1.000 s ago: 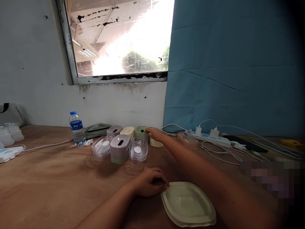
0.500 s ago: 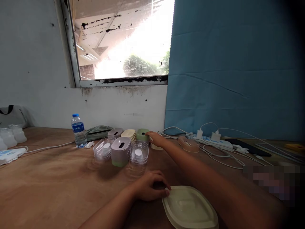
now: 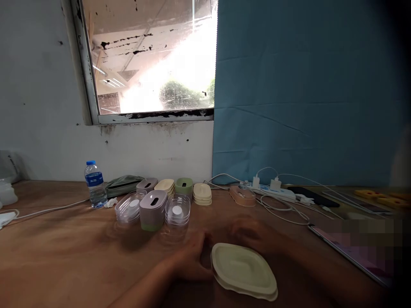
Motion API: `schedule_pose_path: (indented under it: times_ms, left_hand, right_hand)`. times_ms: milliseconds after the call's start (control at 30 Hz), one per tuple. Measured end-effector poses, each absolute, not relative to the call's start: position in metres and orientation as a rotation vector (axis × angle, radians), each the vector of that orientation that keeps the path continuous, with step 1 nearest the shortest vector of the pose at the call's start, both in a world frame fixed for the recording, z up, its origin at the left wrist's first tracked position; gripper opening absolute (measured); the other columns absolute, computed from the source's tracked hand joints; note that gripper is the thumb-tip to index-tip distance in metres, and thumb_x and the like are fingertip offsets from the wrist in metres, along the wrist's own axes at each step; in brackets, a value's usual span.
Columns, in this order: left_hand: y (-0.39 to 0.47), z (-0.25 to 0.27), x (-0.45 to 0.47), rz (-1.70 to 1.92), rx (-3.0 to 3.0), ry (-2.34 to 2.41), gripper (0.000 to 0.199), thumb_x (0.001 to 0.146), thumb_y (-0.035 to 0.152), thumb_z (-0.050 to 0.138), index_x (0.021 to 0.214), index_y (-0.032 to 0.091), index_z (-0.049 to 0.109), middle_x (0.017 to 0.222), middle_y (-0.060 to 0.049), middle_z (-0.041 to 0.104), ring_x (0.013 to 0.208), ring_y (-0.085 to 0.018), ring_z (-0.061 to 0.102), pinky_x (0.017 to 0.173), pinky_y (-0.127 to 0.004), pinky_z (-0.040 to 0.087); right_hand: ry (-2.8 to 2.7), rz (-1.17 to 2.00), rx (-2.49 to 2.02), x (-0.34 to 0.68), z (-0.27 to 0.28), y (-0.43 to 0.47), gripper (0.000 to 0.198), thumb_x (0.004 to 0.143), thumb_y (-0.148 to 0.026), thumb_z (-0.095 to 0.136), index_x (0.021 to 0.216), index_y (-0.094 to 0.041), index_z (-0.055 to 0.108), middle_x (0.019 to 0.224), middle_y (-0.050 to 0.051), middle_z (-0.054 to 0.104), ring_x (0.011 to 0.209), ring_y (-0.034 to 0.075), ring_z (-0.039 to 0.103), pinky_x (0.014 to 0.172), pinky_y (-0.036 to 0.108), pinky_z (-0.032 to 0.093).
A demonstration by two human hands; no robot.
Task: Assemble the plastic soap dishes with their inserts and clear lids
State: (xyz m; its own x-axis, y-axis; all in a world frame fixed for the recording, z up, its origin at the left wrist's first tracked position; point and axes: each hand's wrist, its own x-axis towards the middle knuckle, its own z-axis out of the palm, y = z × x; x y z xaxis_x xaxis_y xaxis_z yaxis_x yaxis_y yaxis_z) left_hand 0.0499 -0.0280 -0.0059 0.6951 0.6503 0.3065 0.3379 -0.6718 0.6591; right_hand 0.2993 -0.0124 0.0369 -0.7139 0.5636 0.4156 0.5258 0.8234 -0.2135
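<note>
A pale green lid lies in front of me, and a clear rim shows under its left edge, like that of a plastic container. My left hand is at its left corner, thumb and forefinger spread apart, the thumb against or very near the edge. Just beyond the lid's far side is my right hand, smeared by motion with fingers bent; I see nothing in it. Farther back are a stack of cream lids, clear nested containers, more clear containers and a lilac tub with a slot on top.
Along the wall are a water bottle, a grey-green pouch, another lilac tub, more cream lids and a green tub. To the right lie a peach case, a power strip, loose cables and a tablet.
My right hand has come back from the cream lids and green tub toward the pale green lid. My left hand has shifted slightly left, along with the lid. The view has turned right.
</note>
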Motion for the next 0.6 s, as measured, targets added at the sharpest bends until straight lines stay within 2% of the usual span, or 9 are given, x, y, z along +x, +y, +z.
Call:
schedule_pose_path:
  times_ms: [67, 133, 200, 267, 367, 433, 600]
  left_hand:
    - [-0.026, -0.01, 0.054, 0.798, 2.331, 0.84, 0.042, 0.063, 0.02, 0.059, 0.1, 0.017, 0.041, 0.098, -0.004, 0.047, 0.088, -0.015, 0.045, 0.08, -0.028, 0.04]
    - [-0.025, -0.012, 0.057, 0.841, 2.356, 0.911, 0.033, 0.066, 0.016, 0.053, 0.097, 0.017, 0.042, 0.093, -0.004, 0.049, 0.083, -0.014, 0.046, 0.075, -0.027, 0.041]
    - [-0.025, -0.012, 0.059, 0.85, 2.41, 0.965, 0.028, 0.066, 0.011, 0.049, 0.093, 0.017, 0.044, 0.089, -0.003, 0.051, 0.078, -0.014, 0.047, 0.071, -0.026, 0.041]
    - [-0.026, -0.009, 0.06, 0.848, 2.471, 1.006, 0.027, 0.065, 0.007, 0.044, 0.09, 0.017, 0.046, 0.088, -0.003, 0.052, 0.076, -0.014, 0.048, 0.068, -0.025, 0.041]
    - [-0.028, -0.003, 0.06, 0.883, 2.612, 1.035, 0.032, 0.061, 0.003, 0.041, 0.09, 0.017, 0.048, 0.089, -0.004, 0.053, 0.079, -0.015, 0.049, 0.07, -0.027, 0.04]
    - [-0.028, 0.001, 0.057, 0.929, 2.751, 1.043, 0.033, 0.06, 0.002, 0.04, 0.088, 0.018, 0.05, 0.088, -0.004, 0.054, 0.081, -0.017, 0.048, 0.074, -0.029, 0.039]
    - [-0.022, 0.008, 0.042, 1.096, 2.981, 1.149, 0.027, 0.067, 0.006, 0.042, 0.087, 0.019, 0.053, 0.088, -0.004, 0.057, 0.086, -0.02, 0.048, 0.082, -0.035, 0.036]
  right_hand:
    - [-2.664, 0.319, -0.755, 0.314, 0.043, -0.041, 0.026, 0.078, -0.016, 0.045, 0.095, -0.026, 0.061, 0.097, 0.007, 0.064, 0.095, 0.019, 0.057, 0.085, 0.033, 0.044]
    - [-2.679, 0.363, -0.807, 0.327, 0.042, -0.065, 0.039, 0.075, -0.01, 0.045, 0.106, -0.03, 0.058, 0.113, 0.007, 0.057, 0.111, 0.022, 0.048, 0.095, 0.039, 0.038]
    - [-2.685, 0.367, -0.882, 0.338, 0.034, -0.081, 0.049, 0.072, -0.006, 0.045, 0.112, -0.032, 0.054, 0.122, 0.005, 0.051, 0.12, 0.023, 0.038, 0.097, 0.042, 0.035]
    - [-2.67, 0.35, -0.978, 0.345, 0.023, -0.091, 0.051, 0.073, -0.006, 0.044, 0.116, -0.033, 0.051, 0.123, 0.004, 0.05, 0.123, 0.022, 0.033, 0.097, 0.042, 0.036]
    - [-2.636, 0.312, -1.048, 0.345, 0.014, -0.094, 0.042, 0.079, -0.01, 0.043, 0.113, -0.034, 0.052, 0.118, 0.005, 0.053, 0.123, 0.021, 0.033, 0.097, 0.04, 0.036]
    - [-2.61, 0.33, -1.023, 0.341, 0.013, -0.09, 0.036, 0.082, -0.013, 0.042, 0.109, -0.033, 0.054, 0.112, 0.005, 0.055, 0.121, 0.02, 0.035, 0.097, 0.039, 0.037]
    - [-2.601, 0.367, -0.982, 0.336, 0.013, -0.073, 0.024, 0.085, -0.022, 0.044, 0.102, -0.032, 0.057, 0.103, 0.005, 0.056, 0.11, 0.017, 0.045, 0.092, 0.033, 0.041]
